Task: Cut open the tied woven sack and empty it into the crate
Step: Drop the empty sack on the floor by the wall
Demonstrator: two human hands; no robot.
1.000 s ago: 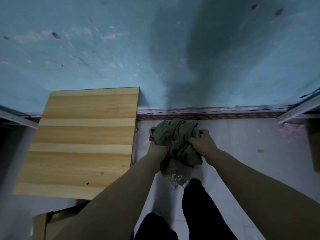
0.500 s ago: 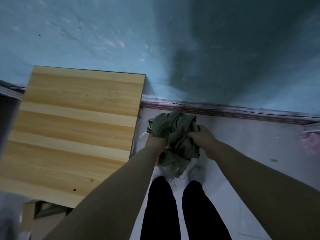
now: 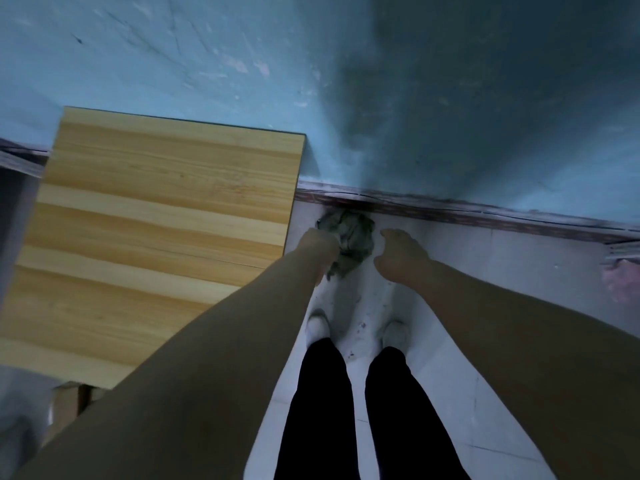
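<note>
Matt wood-grain tabletop (image 3: 166,220), crumpled grey-green cloth (image 3: 358,233), scuffed painted wall (image 3: 207,64), smooth white floor tiles (image 3: 519,278).

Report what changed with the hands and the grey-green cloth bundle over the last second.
The right hand let go of the cloth bundle and now hangs beside it, holding nothing. The bundle went down and forward, toward the foot of the blue wall. The left hand still grips it. The wooden table stayed on the left.
</note>
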